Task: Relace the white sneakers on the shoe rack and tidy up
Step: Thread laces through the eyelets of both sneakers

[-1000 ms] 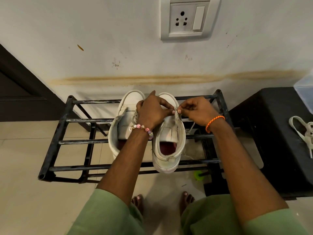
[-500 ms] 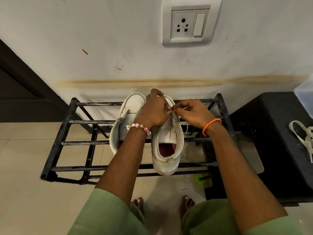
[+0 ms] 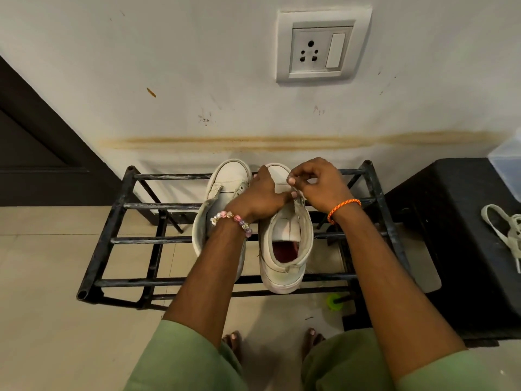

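Since a second ago: right hand [image 3: 315, 182] lifted up and toward the toe of the right-side white high-top sneaker [image 3: 286, 238], fingers curled and pinching what looks like a thin white lace end [image 3: 296, 193] between thumb and fingertip; left hand [image 3: 260, 197] slid across the same shoe's eyelet flap, curled round it, thumb tip almost meeting the right hand's pinch. Beaded pastel bracelet [image 3: 232, 220] on the left wrist, braided orange thread band [image 3: 344, 207] on the right. Both sneakers standing toes to the wall on the black metal-bar shoe rack [image 3: 118, 221], the left-side white sneaker [image 3: 225, 184] touching its partner and partly covered by the left forearm. Likely risk: lace end slipping from so small a pinch, or missing the eyelet and fraying, since the thumb hides the hole. Eyelets and lacing progress not readable; lace itself barely distinguishable from the tongue. Loose pale lace [image 3: 504, 232] on the black stool [image 3: 439, 221] at right, cut off by the frame edge.
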Demonstrator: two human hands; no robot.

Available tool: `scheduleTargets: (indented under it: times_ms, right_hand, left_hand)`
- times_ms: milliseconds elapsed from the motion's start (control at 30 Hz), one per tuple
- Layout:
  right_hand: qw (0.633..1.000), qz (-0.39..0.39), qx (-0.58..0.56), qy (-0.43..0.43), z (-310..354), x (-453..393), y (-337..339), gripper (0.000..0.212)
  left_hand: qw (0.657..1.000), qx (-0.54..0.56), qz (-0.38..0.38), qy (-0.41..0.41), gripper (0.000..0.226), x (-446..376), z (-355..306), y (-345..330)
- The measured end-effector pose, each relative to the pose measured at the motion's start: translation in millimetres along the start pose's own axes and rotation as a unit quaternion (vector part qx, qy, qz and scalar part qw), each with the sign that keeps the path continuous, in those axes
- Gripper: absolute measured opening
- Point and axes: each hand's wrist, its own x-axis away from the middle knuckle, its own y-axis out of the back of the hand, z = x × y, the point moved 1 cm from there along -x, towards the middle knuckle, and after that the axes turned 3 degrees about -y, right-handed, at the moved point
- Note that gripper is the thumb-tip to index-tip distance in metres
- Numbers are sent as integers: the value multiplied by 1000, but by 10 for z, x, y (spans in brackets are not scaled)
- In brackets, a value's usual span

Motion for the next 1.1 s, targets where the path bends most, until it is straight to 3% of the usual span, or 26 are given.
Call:
scheduleTargets:
  times_ms: [67,133,267,300,333,367,467,567,667,733,933,1100]
  right_hand:
    - [996,-10,-90,19,96,9,61,4]
    - [966,4,-255,46,268,56,135,11]
    - [788,57,-612,41,648,96,333,31]
    - [758,57,-649,40,701,90,370,30]
    - [752,52,-656,35,722,79,375,27]
    - [776,39,-629,25,705,61,345,24]
    - [916,-9,-401,-25,464,15,140,14]
    - [984,18,-162,-70,268,-17,-17,10]
    - [995,43,51,-72,186,-20,-85,14]
    - [991,37,114,-59,194,-18,-107,16]
    - [988,44,146,-27,275,18,-168,20]
    - [987,40,153,-8,252,10,-217,19]
  left_hand:
    - [1000,17,7,22,102,-12,16,1]
    - [999,40,12,25,108,-8,29,15]
    - [1000,-6,3,17,104,-1,40,-11]
    - [1000,-5,3,19,101,7,36,-11]
    - [1000,11,4,16,95,17,27,-8]
    - [999,37,5,18,82,31,17,1]
    - [996,83,-1,35,32,73,1,64]
    - [989,102,-44,95,30,58,56,192]
    - [987,105,-59,109,30,56,90,263]
    - [987,101,-64,104,28,53,95,272]
    - [989,86,-68,95,23,71,128,352]
    - [990,-68,-125,-12,32,61,161,301]
